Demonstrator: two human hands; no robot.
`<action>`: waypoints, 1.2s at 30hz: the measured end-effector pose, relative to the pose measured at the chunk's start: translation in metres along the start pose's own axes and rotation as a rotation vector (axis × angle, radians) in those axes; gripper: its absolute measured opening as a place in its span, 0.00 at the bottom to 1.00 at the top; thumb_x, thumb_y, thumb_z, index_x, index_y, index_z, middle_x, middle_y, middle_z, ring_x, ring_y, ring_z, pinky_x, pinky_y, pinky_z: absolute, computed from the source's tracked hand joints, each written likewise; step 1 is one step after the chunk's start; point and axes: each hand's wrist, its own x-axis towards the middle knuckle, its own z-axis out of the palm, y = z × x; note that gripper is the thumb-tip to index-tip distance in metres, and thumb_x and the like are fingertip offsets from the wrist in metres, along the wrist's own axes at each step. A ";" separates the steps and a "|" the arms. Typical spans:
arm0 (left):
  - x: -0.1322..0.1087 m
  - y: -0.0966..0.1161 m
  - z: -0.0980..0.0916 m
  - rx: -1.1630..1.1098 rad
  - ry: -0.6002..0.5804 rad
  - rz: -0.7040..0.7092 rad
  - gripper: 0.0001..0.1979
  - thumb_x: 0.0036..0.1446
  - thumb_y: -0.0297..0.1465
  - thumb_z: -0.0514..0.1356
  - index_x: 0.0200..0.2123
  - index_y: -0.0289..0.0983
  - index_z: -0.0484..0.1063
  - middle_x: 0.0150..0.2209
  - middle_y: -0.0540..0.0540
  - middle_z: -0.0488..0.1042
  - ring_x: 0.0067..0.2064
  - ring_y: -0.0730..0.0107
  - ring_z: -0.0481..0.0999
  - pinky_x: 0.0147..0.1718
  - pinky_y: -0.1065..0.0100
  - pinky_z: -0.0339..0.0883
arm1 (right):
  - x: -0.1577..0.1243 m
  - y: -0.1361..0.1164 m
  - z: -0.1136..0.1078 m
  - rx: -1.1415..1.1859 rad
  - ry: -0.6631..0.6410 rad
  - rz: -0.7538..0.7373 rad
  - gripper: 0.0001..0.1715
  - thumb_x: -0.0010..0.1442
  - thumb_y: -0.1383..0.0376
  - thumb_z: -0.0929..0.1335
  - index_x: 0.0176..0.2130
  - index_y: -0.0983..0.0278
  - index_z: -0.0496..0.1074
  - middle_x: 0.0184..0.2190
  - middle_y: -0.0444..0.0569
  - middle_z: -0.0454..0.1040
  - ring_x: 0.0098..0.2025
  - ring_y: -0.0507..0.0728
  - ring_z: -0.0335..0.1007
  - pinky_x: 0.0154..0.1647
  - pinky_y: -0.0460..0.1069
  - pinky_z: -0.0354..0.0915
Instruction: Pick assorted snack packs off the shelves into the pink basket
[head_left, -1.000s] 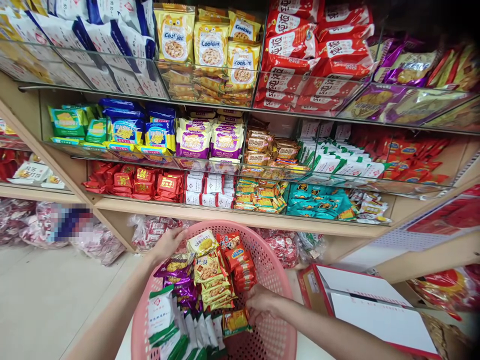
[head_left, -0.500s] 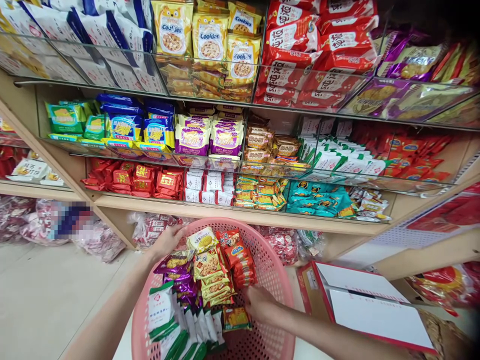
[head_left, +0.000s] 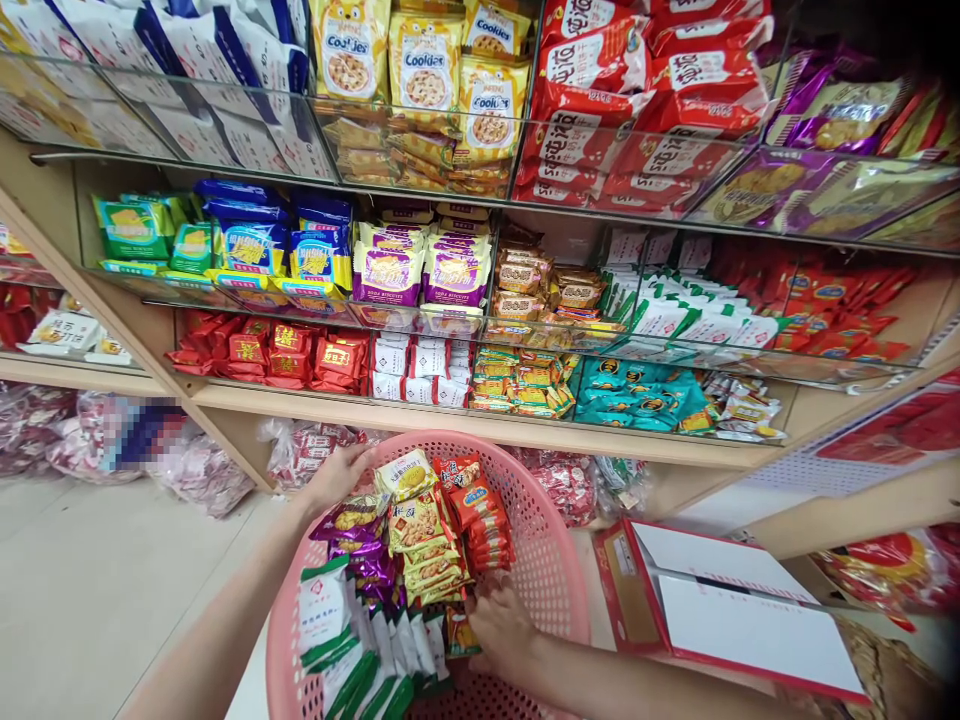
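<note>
A pink perforated plastic basket (head_left: 551,520) holds rows of wrapped snack packets. My left hand (head_left: 341,475) grips its far-left rim. Inside the basket, my right hand (head_left: 502,625) has its fingers curled around the right end of a small orange-and-green snack packet (head_left: 458,634), covering part of it. Left of that packet lie white-and-green packets (head_left: 326,610) in a slanting row. Behind are purple packets (head_left: 367,565), yellow packets (head_left: 420,525) and red packets (head_left: 484,520); a pale yellow packet (head_left: 405,475) tops the middle row.
Glass-fronted shelves (head_left: 420,325) full of wrapped biscuits stand ahead. To the basket's right is a white-and-red carton (head_left: 750,625). Bagged goods (head_left: 311,455) lie under the lowest shelf. Pale floor tiles (head_left: 82,600) extend on the left.
My right hand has moved slightly left, from beside the red packets onto the orange-and-green snack packet, hiding more of it. My left hand stays on the rim. The view has shifted a little.
</note>
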 end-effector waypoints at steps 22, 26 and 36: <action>0.001 -0.005 0.001 -0.040 -0.017 -0.033 0.32 0.50 0.52 0.48 0.43 0.33 0.73 0.41 0.42 0.77 0.44 0.54 0.73 0.47 0.61 0.62 | -0.002 0.000 -0.005 0.325 -0.091 0.299 0.16 0.42 0.55 0.66 0.30 0.61 0.75 0.31 0.52 0.77 0.35 0.63 0.73 0.33 0.52 0.65; 0.000 -0.004 0.001 -0.043 -0.007 -0.020 0.32 0.50 0.53 0.48 0.42 0.33 0.74 0.40 0.42 0.77 0.44 0.54 0.73 0.47 0.61 0.62 | -0.003 0.007 -0.010 0.401 -0.157 0.321 0.15 0.41 0.59 0.67 0.31 0.63 0.74 0.32 0.51 0.77 0.35 0.61 0.72 0.31 0.50 0.65; 0.001 -0.005 0.001 -0.004 -0.014 -0.004 0.31 0.51 0.52 0.47 0.42 0.32 0.73 0.41 0.41 0.77 0.43 0.56 0.73 0.46 0.62 0.62 | -0.003 0.005 -0.006 0.481 -0.139 0.309 0.09 0.41 0.64 0.67 0.27 0.64 0.71 0.28 0.46 0.74 0.32 0.56 0.69 0.29 0.46 0.63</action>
